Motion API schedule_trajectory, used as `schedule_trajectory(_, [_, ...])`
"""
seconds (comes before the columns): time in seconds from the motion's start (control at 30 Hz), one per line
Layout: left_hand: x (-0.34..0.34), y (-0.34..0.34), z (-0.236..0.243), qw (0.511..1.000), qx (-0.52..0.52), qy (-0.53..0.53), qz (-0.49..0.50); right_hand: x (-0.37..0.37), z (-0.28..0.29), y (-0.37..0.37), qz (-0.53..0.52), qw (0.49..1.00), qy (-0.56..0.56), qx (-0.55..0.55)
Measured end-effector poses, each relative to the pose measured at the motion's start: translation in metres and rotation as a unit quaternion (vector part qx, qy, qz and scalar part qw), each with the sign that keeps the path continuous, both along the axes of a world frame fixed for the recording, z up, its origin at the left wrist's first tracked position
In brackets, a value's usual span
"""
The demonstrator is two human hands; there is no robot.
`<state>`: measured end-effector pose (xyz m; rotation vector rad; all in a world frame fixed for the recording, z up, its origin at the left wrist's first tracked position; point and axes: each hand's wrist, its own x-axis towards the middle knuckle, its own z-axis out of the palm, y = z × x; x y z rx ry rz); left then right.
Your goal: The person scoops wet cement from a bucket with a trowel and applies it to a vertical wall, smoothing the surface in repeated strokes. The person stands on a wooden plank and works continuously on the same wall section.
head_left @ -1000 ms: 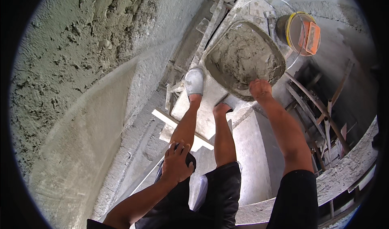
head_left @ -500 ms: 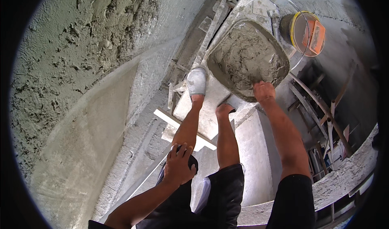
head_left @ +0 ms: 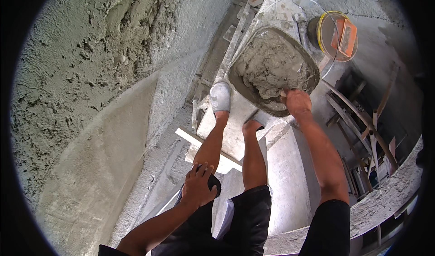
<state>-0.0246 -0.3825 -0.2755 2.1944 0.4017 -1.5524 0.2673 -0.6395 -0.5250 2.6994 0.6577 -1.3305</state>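
A wide tub (head_left: pixel 236 81) with rounded corners holds wet grey mortar (head_left: pixel 276 58). My right hand (head_left: pixel 298 102) is closed at the tub's near right side, over the mortar. A small pale bit shows by its thumb, but the mortar and my fingers hide what it grips. My left hand (head_left: pixel 198 183) lies on my left knee with its fingers apart, holding nothing.
A yellow-rimmed bucket (head_left: pixel 321 34) with an orange tool (head_left: pixel 348 37) in it stands beyond the tub to the right. Rough plastered wall (head_left: pixel 90 97) fills the left. Wooden poles (head_left: pixel 362 120) lean at the right. A pale board (head_left: pixel 188 137) lies crosswise under my legs.
My right hand has shifted and turned a little at the tub's near side. A darker hollow now shows in the mortar beside it. My left hand stays on the knee.
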Motion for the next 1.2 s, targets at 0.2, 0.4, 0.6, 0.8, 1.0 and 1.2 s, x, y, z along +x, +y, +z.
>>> schedule_trajectory(0.2, [-0.003,0.001,-0.001,1.000,-0.003,0.010,0.008,0.038,0.015,-0.008,-0.400,0.882,0.221,0.112])
schedule_trajectory(0.4, [-0.001,0.005,-0.001,1.000,-0.005,0.019,0.020,0.021,0.026,0.010,-0.725,0.538,0.358,0.236])
schedule_trajectory(0.6, [0.000,0.007,0.002,0.999,-0.012,0.016,0.039,-0.016,0.104,0.000,-0.645,0.703,0.250,0.165])
schedule_trajectory(0.8, [-0.005,0.008,-0.003,0.999,-0.018,-0.001,0.037,-0.036,0.038,0.020,-0.322,0.946,0.007,0.039])
schedule_trajectory(1.0, [-0.006,0.006,-0.001,0.999,-0.020,-0.014,0.024,-0.019,-0.035,0.040,-0.257,0.963,0.080,-0.035])
schedule_trajectory(1.2, [-0.001,0.004,0.001,1.000,-0.014,0.000,0.017,-0.021,0.043,0.031,-0.203,0.971,0.093,-0.082])
